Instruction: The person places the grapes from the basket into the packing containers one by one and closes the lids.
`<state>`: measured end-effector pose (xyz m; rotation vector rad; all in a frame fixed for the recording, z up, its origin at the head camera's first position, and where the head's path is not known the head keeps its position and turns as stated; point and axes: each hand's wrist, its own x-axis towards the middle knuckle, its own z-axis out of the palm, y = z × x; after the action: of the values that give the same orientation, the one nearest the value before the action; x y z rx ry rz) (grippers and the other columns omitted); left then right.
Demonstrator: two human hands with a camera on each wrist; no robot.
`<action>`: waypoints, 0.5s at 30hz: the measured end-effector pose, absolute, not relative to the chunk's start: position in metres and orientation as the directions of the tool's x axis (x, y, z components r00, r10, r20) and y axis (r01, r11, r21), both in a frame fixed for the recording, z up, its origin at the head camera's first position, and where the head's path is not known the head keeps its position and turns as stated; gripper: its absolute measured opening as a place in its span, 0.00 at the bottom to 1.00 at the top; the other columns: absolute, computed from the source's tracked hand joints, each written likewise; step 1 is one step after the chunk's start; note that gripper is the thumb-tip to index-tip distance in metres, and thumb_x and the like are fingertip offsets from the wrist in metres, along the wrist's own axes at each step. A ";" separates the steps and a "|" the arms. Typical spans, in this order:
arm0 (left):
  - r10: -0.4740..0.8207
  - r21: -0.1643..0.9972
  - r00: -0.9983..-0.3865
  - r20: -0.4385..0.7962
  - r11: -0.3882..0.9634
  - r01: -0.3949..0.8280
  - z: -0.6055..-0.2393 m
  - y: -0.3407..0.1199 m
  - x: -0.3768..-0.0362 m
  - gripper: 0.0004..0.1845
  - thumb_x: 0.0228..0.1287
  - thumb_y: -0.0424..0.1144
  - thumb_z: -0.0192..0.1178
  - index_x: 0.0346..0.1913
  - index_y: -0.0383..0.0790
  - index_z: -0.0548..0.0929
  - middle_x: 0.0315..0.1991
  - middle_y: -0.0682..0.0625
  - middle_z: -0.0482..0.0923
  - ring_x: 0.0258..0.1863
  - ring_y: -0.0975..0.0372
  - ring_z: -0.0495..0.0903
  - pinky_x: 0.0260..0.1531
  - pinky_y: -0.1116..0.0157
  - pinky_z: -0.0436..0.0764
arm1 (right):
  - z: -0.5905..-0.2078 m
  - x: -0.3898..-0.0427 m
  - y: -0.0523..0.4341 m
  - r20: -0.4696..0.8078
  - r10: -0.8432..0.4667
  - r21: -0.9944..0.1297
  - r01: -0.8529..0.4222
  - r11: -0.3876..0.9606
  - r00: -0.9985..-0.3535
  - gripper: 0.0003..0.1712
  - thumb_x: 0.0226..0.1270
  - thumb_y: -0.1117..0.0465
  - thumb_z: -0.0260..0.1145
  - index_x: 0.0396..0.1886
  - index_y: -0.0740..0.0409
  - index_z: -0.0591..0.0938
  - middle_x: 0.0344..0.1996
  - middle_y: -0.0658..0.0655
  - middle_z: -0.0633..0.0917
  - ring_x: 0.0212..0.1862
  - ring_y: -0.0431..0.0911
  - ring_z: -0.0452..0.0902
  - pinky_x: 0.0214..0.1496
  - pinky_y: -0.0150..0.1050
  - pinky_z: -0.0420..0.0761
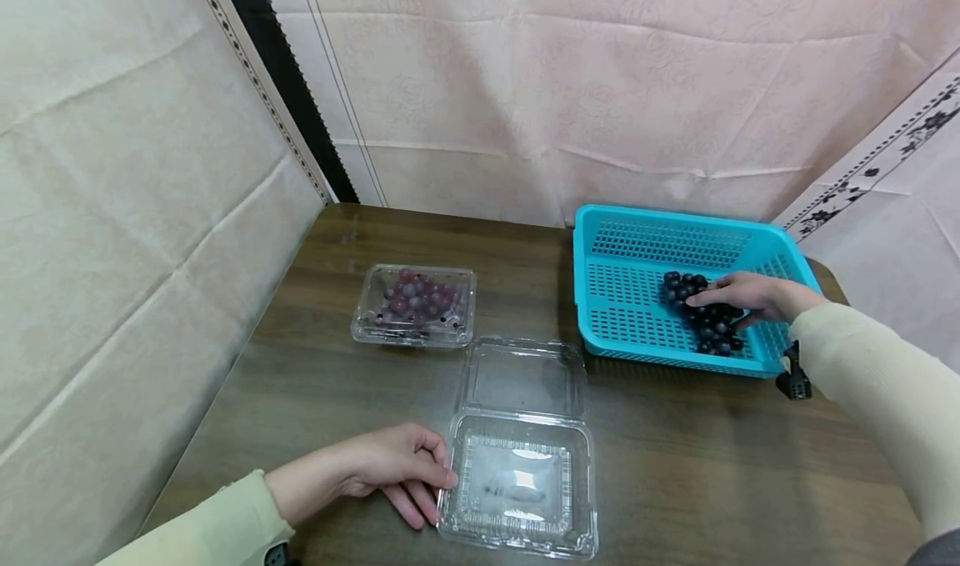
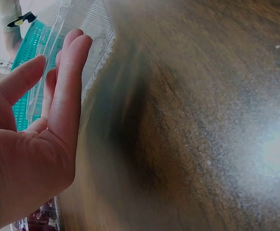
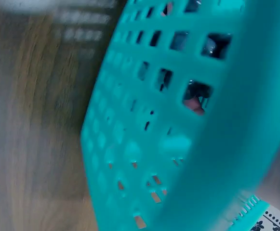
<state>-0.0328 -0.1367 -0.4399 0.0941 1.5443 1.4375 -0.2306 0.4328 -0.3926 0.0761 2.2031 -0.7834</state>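
Note:
My left hand is at the left rim of a lidded clear plastic clamshell box, which lies unfolded on the table. In the left wrist view, the thumb is on one side of the box's rim and the fingers on the other. Inside the blue-green basket, my right hand grips a bunch of black grapes from above, thumb towards the left. The right wrist view shows mostly the basket's perforated side, with bits of grapes and a finger through the holes.
A closed clear box of red grapes stands behind and left of the unfolded box. The brown wooden table meets pale cloth hangings at the back and left side.

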 end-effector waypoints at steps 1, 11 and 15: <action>0.633 0.792 -0.511 -0.582 0.295 -0.535 -0.440 -0.137 -0.033 0.09 0.73 0.34 0.68 0.38 0.37 0.78 0.32 0.44 0.86 0.33 0.48 0.92 0.29 0.55 0.94 | -0.393 -0.230 0.433 -0.693 -0.194 -0.520 0.295 0.802 -0.694 0.56 0.83 0.41 0.60 0.80 0.83 0.46 0.78 0.86 0.45 0.78 0.81 0.43 0.69 0.69 0.80; 0.638 0.792 -0.507 -0.580 0.296 -0.533 -0.441 -0.136 -0.033 0.08 0.73 0.33 0.68 0.38 0.37 0.78 0.33 0.44 0.86 0.33 0.48 0.92 0.29 0.55 0.94 | -0.387 -0.231 0.436 -0.641 -0.234 -0.661 0.371 0.653 -0.731 0.56 0.87 0.47 0.56 0.82 0.78 0.32 0.80 0.83 0.35 0.81 0.79 0.35 0.75 0.69 0.73; 0.639 0.793 -0.508 -0.578 0.294 -0.534 -0.441 -0.137 -0.033 0.08 0.73 0.33 0.68 0.38 0.37 0.77 0.32 0.44 0.86 0.33 0.48 0.92 0.29 0.56 0.94 | -0.385 -0.231 0.435 -0.610 -0.254 -0.705 0.367 0.607 -0.751 0.56 0.87 0.47 0.56 0.83 0.74 0.31 0.81 0.80 0.31 0.81 0.79 0.31 0.75 0.69 0.73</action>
<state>-0.0329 -0.1367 -0.4409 0.1005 1.5381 1.4367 -0.2306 0.4350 -0.3854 0.0887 2.1352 -1.1436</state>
